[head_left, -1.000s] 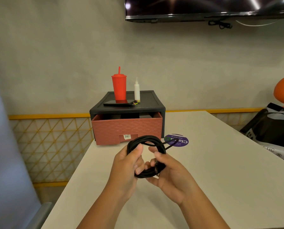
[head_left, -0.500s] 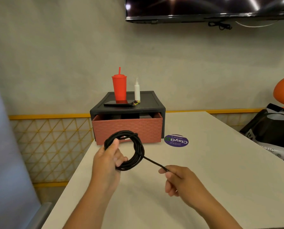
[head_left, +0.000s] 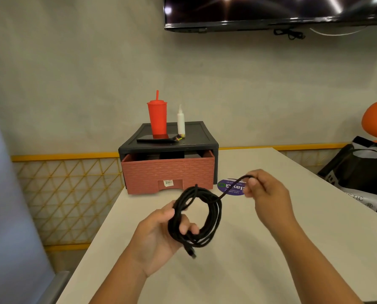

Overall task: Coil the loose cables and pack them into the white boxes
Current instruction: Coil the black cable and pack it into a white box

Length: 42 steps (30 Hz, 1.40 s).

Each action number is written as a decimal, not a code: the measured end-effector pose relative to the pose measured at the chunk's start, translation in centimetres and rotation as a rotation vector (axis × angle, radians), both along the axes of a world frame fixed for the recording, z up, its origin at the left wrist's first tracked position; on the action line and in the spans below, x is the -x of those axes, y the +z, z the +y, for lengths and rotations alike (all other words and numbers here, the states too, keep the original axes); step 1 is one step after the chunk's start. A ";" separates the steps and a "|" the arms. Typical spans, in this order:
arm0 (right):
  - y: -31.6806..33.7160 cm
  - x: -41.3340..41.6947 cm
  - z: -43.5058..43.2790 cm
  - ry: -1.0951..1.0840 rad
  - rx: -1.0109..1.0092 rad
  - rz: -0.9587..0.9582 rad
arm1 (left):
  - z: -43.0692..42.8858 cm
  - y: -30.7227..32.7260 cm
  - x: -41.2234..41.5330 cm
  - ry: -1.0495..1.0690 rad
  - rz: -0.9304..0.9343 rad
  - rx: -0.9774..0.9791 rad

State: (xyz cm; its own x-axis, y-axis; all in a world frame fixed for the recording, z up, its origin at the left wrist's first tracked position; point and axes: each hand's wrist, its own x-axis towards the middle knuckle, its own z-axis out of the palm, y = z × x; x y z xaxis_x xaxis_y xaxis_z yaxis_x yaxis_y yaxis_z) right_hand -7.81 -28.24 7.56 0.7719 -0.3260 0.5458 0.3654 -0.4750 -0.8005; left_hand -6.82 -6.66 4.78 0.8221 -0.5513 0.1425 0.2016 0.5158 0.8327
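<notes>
A black cable [head_left: 211, 216] is wound into a round coil above the white table [head_left: 271, 249]. My left hand [head_left: 159, 235] grips the coil's left side, fingers through the loop, and one plug end dangles below it. My right hand [head_left: 264, 191] pinches the cable's free tail, which runs taut from the coil's top up to the right. No white box is in view.
At the table's far end stands a black drawer unit [head_left: 194, 141] with its reddish drawer [head_left: 167, 174] partly open; a red cup [head_left: 157, 117], a white bottle [head_left: 180, 122] and a phone are on top. A purple sticker [head_left: 231, 187] lies nearby. A black bag [head_left: 358, 174] sits right.
The hands were together on the coil, then parted. My right hand has since lifted the free tail up and to the right, while my left hand brought the coil nearer the centre.
</notes>
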 end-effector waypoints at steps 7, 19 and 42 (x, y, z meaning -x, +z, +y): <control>3.8 0.5 1.6 0.084 0.416 -0.164 | 0.1 1.4 -0.5 -0.344 -0.025 -0.376; 0.4 -0.5 2.1 0.013 0.335 0.052 | -1.7 2.6 0.6 -0.065 0.003 -0.085; -2.2 -0.1 2.3 0.865 -0.684 0.618 | -2.7 2.1 0.4 0.193 -0.048 -0.177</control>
